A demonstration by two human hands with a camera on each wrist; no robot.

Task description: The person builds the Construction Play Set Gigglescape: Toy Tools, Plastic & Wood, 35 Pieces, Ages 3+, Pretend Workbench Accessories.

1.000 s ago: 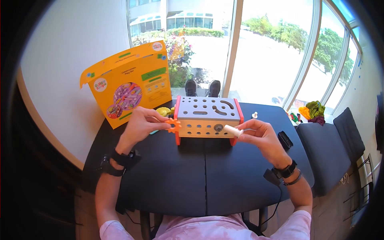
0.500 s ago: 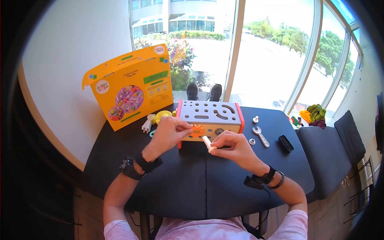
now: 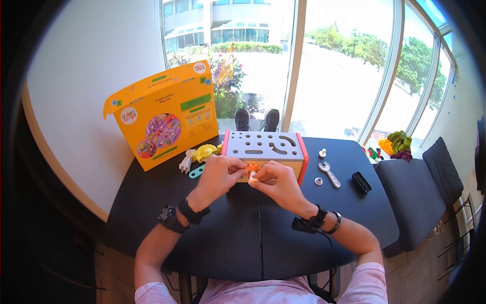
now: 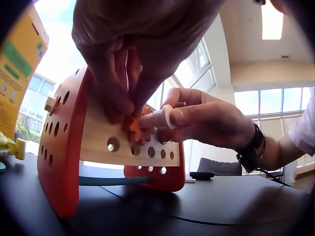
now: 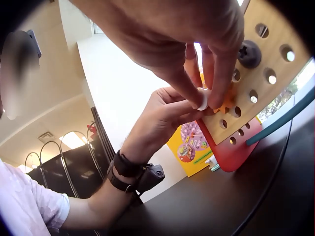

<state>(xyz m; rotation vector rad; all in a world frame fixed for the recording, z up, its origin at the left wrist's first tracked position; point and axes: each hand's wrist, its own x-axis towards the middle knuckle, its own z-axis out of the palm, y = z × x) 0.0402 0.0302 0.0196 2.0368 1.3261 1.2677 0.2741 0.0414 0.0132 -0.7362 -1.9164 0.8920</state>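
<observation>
The left hand (image 3: 215, 178) pinches an orange gear (image 4: 136, 129) flat against the wooden front panel (image 4: 101, 140) of the toy bench (image 3: 263, 144). Between its thumb and fingers the right hand (image 3: 282, 186) grips a white peg (image 4: 155, 119) by its round head; the shaft points at the gear's middle. Whether the peg's tip has entered the gear or a hole behind it, I cannot tell. A dark grey screw head (image 5: 249, 54) sits in the same panel, beside the gear in the right wrist view.
Right of the bench lie a white peg (image 3: 322, 152), a grey wrench (image 3: 330, 175), a small white nut (image 3: 318, 181) and a black case (image 3: 361, 182). To the left are yellow pieces (image 3: 205, 152), a teal strip (image 3: 196, 172) and a standing yellow box (image 3: 167, 114).
Both hands have come together at the bench's front panel. The gear moved right from the bench's left edge, and the peg moved left and now meets the gear.
</observation>
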